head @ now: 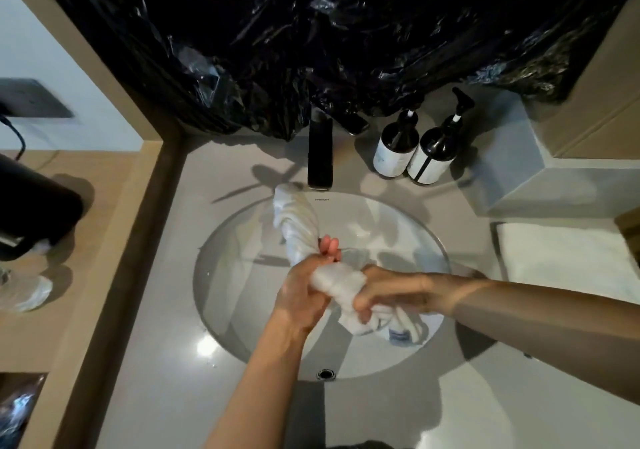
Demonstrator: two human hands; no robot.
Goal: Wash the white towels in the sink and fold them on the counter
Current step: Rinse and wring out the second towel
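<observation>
Wringing towel [298,223] over sink [221,275]

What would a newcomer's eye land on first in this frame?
Most likely the twisted white towel held over the round sink, with the left hand and right hand both gripping it mid-wring. Next, the crumpled black plastic sheeting that fills the wall behind the black faucet. Two dark pump bottles stand to the right of the faucet, and a folded white towel lies on the counter at right.
</observation>
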